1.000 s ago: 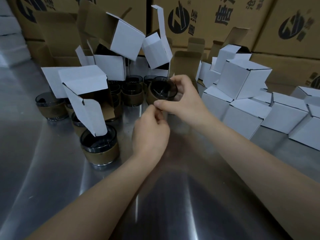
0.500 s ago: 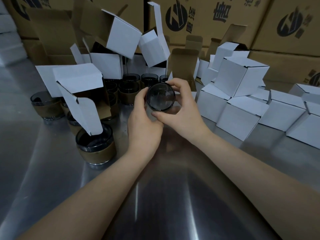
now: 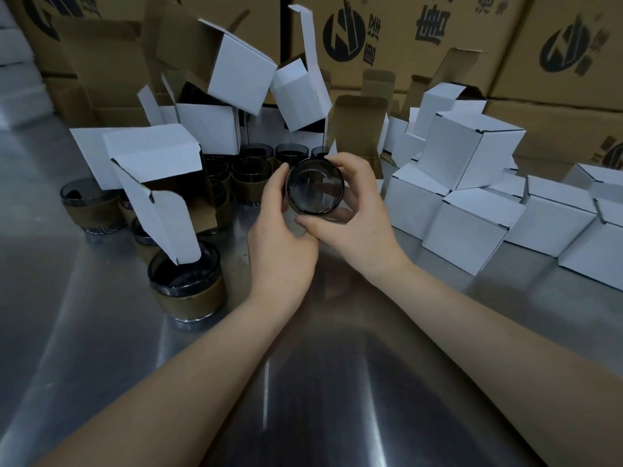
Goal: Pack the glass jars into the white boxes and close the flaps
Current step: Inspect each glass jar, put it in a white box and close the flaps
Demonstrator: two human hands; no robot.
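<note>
A dark glass jar [image 3: 315,187] is held above the metal table [image 3: 303,382], tipped so its round end faces me. My left hand [image 3: 281,244] grips its left side and my right hand [image 3: 354,217] curls round its right side and underside. Several more jars with brown paper bands [image 3: 251,175] stand behind it. Another jar [image 3: 185,284] stands at the near left with a white flap resting in it. An open white box [image 3: 158,166] lies on its side at the left, its mouth toward me.
Closed white boxes [image 3: 468,227] are piled at the right. Open white boxes [image 3: 242,75] are heaped at the back centre. Large brown cartons [image 3: 404,35] line the wall behind. A further jar [image 3: 89,210] stands at the far left.
The jar has turned from tilted to end-on toward me. My left hand rose from below the jar and took hold of its left side.
</note>
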